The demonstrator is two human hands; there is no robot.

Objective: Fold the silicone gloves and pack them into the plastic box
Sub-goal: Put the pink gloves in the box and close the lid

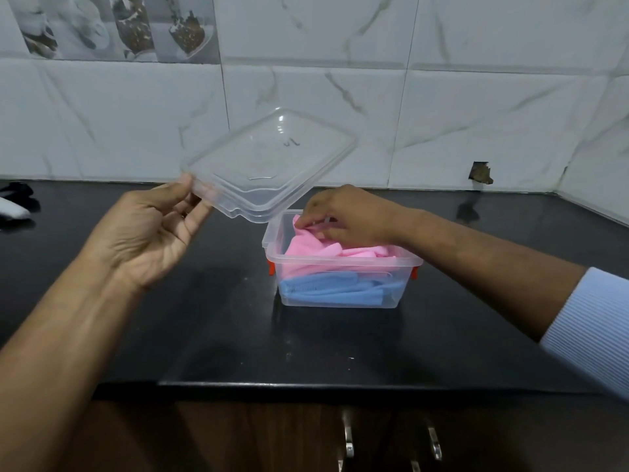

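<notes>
A clear plastic box [391, 301] with orange clips stands on the black counter, right of centre. Folded blue gloves [326, 289] lie at its bottom, and pink gloves [306, 250] are piled on top, reaching the rim. My right hand [347, 216] rests on the pink gloves at the box's far side, fingers pressing into them. My left hand [149, 233] holds the clear lid [272, 165] by its left corner, tilted in the air above and left of the box.
The black counter [204, 318] meets a white marble-tiled wall behind. A dark and white object [13, 206] lies at the far left edge. A broken hole in the tile [480, 172] is at the back right. Cabinet handles [349, 441] show below the counter's front edge.
</notes>
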